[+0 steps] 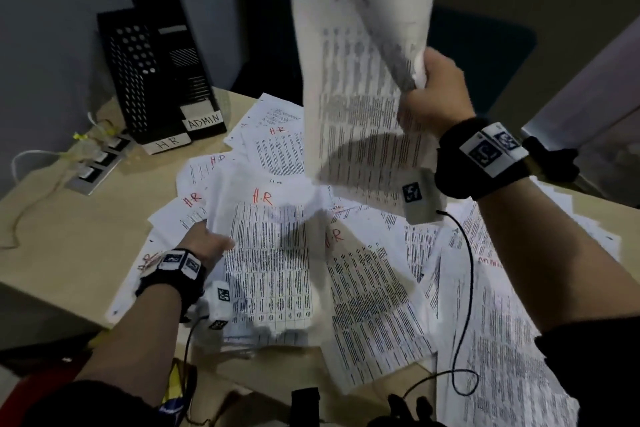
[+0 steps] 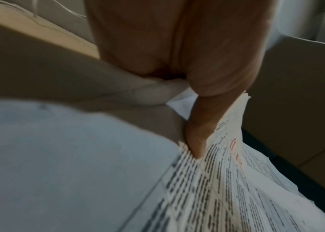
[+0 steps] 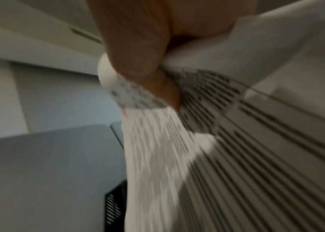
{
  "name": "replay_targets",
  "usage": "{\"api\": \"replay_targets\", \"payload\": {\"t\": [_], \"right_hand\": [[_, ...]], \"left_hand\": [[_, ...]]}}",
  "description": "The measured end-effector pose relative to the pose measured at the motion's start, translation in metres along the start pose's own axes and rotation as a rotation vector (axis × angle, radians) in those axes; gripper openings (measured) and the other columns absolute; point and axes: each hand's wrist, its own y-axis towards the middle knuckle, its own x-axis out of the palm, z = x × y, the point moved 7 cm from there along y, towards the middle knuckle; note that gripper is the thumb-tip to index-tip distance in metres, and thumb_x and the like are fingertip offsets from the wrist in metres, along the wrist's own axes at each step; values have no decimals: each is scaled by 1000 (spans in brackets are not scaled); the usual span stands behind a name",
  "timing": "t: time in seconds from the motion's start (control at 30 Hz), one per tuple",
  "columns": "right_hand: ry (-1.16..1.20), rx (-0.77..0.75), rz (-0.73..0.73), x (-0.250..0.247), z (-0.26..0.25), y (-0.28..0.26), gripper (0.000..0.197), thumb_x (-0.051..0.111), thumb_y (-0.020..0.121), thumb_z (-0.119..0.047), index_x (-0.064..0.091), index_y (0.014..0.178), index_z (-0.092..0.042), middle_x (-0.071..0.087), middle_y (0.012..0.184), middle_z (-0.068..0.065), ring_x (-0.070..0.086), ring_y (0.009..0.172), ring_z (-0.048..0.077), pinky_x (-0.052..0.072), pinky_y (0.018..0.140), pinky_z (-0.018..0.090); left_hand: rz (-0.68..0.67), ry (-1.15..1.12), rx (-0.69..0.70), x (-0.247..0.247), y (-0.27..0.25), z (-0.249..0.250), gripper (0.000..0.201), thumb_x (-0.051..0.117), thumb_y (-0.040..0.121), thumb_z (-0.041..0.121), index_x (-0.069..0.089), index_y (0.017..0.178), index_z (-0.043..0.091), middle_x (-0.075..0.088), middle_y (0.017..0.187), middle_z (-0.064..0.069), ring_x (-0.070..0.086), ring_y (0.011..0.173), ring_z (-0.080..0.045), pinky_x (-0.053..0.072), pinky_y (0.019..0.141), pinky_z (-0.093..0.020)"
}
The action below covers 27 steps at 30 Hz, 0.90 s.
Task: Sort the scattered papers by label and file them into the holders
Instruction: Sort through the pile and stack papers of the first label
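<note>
Head view | papers (image 1: 277, 253) white, printed, red-labelled | sheaf (image 1: 360, 80) bent

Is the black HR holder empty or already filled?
Cannot tell. The HR holder stands upright at the desk's back, but its inside is hidden; no paper pokes out.

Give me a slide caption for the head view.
Right hand lifts sheets; left hand grips the HR stack.

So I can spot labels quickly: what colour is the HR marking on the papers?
Red, handwritten at the top of the HR sheet; clearest in the head view.
</note>
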Motion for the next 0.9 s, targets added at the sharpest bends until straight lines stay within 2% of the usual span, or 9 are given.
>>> {"api": "replay_targets", "payload": {"t": [0.07,0.13,0.23,0.37,0.47,0.57,0.63,0.77,0.9], "right_hand": [[73,38,-152,13,-11,6,36,53,73,4,59,106,-8,66,103,15,65,89,31,60,70,43],[158,86,-241,28,-13,11,36,58,73,8,58,108,-2,65,108,22,66,93,35,57,78,51],[209,166,-345,67,4,12,40,64,69,3,58,108,4,63,111,27,63,99,39,54,86,54],[238,185,-435,139,46,-12,41,61,78,1,58,117,-10,62,114,9,57,109,26,48,93,41],[128,211,-494,191,78,-39,59,55,92,-14,30,146,-11,42,145,5,39,134,23,34,108,37],[151,337,-541,230,99,-58,76,52,96,-31,5,153,-9,16,159,4,17,146,25,21,117,38],[236,373,-545,244,100,-64,80,51,96,-35,2,153,-10,13,159,5,15,147,25,20,116,37],[200,318,-479,253,90,-57,73,52,95,-39,16,149,-5,26,153,12,31,139,29,33,105,33],[-31,217,-199,221,82,-29,38,53,95,-21,43,126,0,44,127,21,50,111,35,32,79,25]], "left_hand": [[-15,-11,7,-2,3,1,71,70,84,18,31,139,-3,55,127,-27,63,94,-38,56,72,-44],[-44,-39,-3,-2,6,1,71,71,86,22,32,140,-1,59,120,-28,63,82,-35,55,65,-39],[-108,-146,-17,-1,9,-2,86,74,80,46,36,145,5,54,135,-26,54,122,-42,44,97,-52],[-258,-484,-43,6,24,-13,97,64,65,81,42,145,31,34,155,2,29,145,-21,15,119,-49],[-292,-479,23,4,27,-14,93,79,67,61,41,146,31,38,153,4,29,144,-17,14,118,-44],[-341,-360,128,8,32,-9,65,84,73,17,56,131,18,67,120,3,62,110,-11,41,103,-32],[-291,-306,147,9,40,-10,63,84,69,4,59,126,13,72,109,-3,67,96,-12,50,90,-30],[-222,-241,94,9,63,-27,68,91,57,3,63,118,12,72,110,-9,66,105,-26,46,102,-51],[-253,-229,53,13,81,-43,91,97,46,21,57,127,14,69,117,-6,61,113,-29,42,104,-52]]}}
